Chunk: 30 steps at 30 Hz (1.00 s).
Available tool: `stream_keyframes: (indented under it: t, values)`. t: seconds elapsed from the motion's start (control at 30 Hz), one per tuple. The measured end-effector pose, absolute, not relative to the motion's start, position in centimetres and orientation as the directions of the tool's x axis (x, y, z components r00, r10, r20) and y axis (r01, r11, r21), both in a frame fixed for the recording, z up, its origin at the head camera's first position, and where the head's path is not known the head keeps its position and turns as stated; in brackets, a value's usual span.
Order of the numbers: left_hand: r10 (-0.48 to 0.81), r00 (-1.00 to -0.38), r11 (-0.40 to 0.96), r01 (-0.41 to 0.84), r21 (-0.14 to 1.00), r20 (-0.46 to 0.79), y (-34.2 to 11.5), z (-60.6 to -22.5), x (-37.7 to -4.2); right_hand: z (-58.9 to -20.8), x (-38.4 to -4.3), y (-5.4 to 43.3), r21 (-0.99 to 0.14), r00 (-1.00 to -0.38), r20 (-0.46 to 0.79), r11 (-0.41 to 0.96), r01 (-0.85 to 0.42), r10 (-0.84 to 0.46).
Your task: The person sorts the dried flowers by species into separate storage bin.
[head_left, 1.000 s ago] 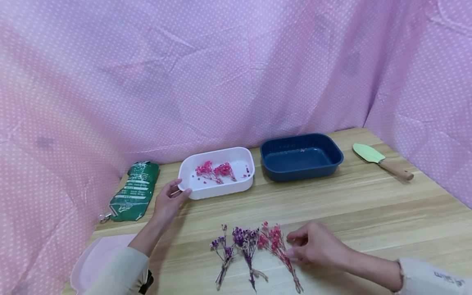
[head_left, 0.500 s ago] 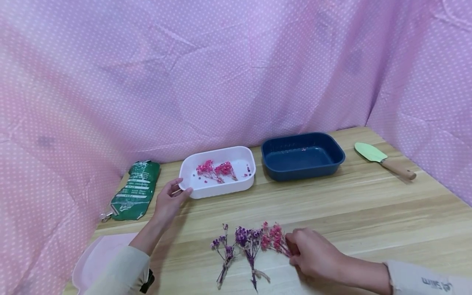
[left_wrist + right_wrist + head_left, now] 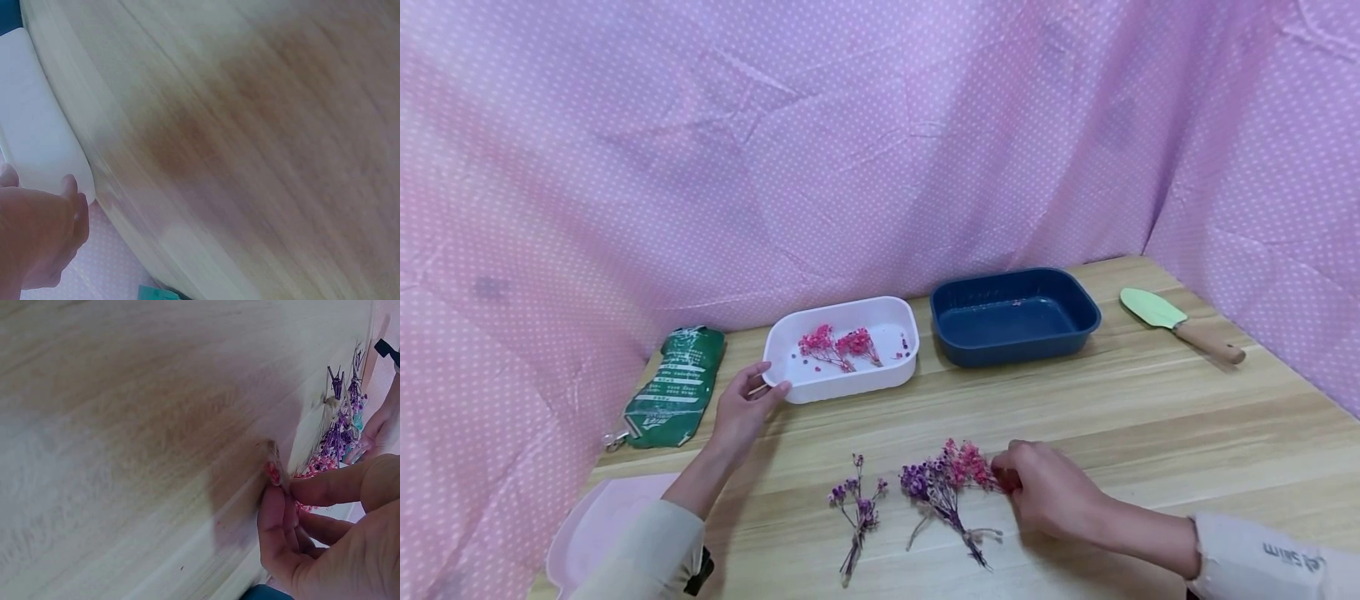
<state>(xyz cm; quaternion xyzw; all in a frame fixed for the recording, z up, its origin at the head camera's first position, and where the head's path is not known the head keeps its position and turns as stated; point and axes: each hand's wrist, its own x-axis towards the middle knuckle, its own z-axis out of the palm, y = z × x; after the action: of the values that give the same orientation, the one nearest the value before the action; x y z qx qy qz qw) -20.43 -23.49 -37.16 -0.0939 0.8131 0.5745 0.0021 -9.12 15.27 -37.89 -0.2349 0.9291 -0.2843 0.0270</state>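
Note:
My left hand (image 3: 745, 410) holds the near left corner of a white plastic tub (image 3: 850, 387), thumb and fingers at its rim. Inside the tub lie two small pink dried flower sprigs (image 3: 820, 343) and scattered petals. My right hand (image 3: 1052, 493) pinches the stems of a pink dried flower bunch (image 3: 968, 463) just over the table; the stem end (image 3: 273, 450) pokes out past the fingertips in the right wrist view. The pink blossoms touch or overlap a twine-tied purple bunch (image 3: 942, 497), which lies slanted. A thinner purple bunch (image 3: 859, 518) lies to its left.
Right of the white tub stands a dark blue tub (image 3: 1015, 350) with a petal inside. A green trowel (image 3: 1153, 308) with a wooden handle lies far right. On the left are a green packet (image 3: 673, 392) and a pink plastic piece (image 3: 602, 525). Pink dotted cloth (image 3: 880, 150) hangs behind.
My right hand has taken hold of the pink bunch and moved it slightly right and away from me. The middle purple bunch has shifted right and turned. My left hand stays on the tub.

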Motion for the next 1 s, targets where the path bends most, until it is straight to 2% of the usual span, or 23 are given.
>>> stream_keyframes:
  t: [0.17, 0.33, 0.57, 0.67, 0.87, 1.0]
  values:
    - [-0.151, -0.983, 0.331, -0.154, 0.931, -0.109, -23.5, -37.2, -20.4, -37.8, -9.1, 15.0, -0.539, -0.911, 0.086, 0.751, -0.383, -0.403]
    - [-0.149, -0.983, 0.329, -0.152, 0.932, -0.108, -23.6, -37.2, -20.4, -37.8, -9.0, 14.7, -0.512, -0.929, 0.022, 0.794, -0.328, -0.37]
    - [-0.148, -0.983, 0.332, -0.152, 0.931, -0.108, -23.7, -37.1, -20.4, -38.1, -9.4, 14.9, -0.518, -0.899, 0.045, 0.759, -0.394, -0.437]
    - [-0.148, -0.983, 0.336, -0.153, 0.929, -0.108, -23.6, -37.1, -20.4, -38.2, -9.5, 15.1, -0.555, -0.885, 0.06, 0.722, -0.414, -0.461]
    - [-0.141, -0.984, 0.343, -0.152, 0.927, -0.109, -23.6, -37.2, -20.4, -37.4, -9.8, 15.2, -0.71, -0.891, 0.069, 0.605, -0.36, -0.45]
    - [-0.144, -0.984, 0.336, -0.15, 0.93, -0.107, -23.7, -37.2, -20.4, -36.4, -10.4, 15.2, -0.755, -0.899, 0.15, 0.539, -0.373, -0.412]
